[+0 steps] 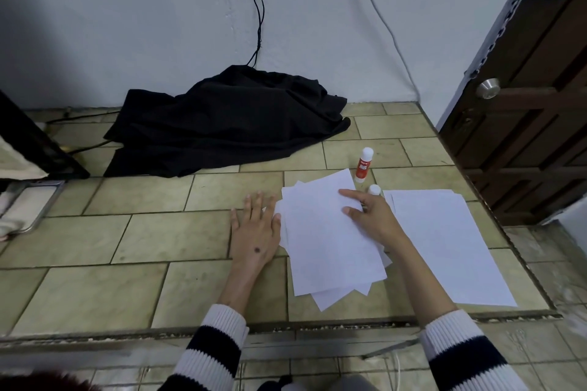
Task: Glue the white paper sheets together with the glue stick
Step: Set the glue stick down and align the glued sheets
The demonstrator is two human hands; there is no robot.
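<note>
A loose stack of white paper sheets [324, 238] lies fanned on the tiled counter [143, 238]. My left hand [255, 228] lies flat on the tiles, its thumb touching the stack's left edge. My right hand [370, 216] rests on top of the stack, index finger and thumb stretched out over the upper sheet. A second pile of white sheets [444, 241] lies to the right. A red and white glue stick [363, 165] stands upright behind the stack. Another white-capped stick [374, 190] shows just behind my right hand, mostly hidden.
A crumpled black cloth [228, 120] with cables running up the wall covers the back of the counter. A metal tray with cloth [28, 206] sits at the left edge. A brown door [524, 120] stands to the right. The counter's front edge runs below my forearms.
</note>
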